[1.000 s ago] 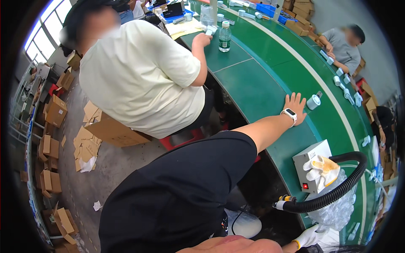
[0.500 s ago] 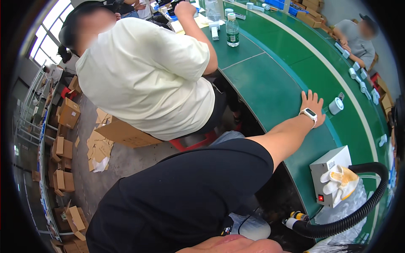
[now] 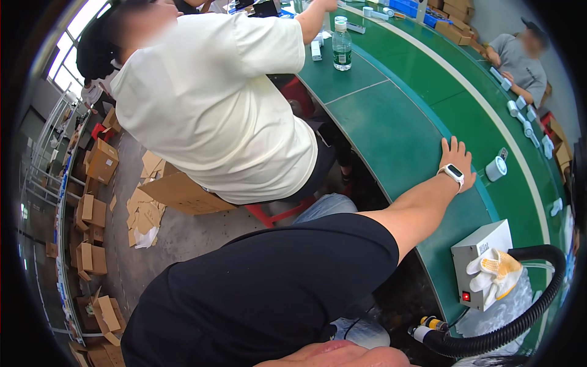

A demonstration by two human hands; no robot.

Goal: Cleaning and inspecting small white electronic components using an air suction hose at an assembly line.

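Observation:
My left hand (image 3: 457,164) rests palm down on the green tabletop (image 3: 391,131), fingers spread and nothing held. A white band watch (image 3: 453,173) is on its wrist, and my black-sleeved arm reaches across from below. Just right of the hand, apart from it, sits a short white cylindrical part (image 3: 496,168) with a small grey piece (image 3: 503,153) behind it. My right hand is out of view.
Nearer stands a grey box (image 3: 483,244) with a lit red switch, a white-and-yellow glove (image 3: 496,272) and a black corrugated hose (image 3: 538,309) beside it. A co-worker (image 3: 214,110) in white sits left. A water bottle (image 3: 342,46) stands farther up the table.
The view has shifted slightly. The co-worker in white has leaned farther over the table, arm stretched toward the far side. My left hand stays flat on the tabletop.

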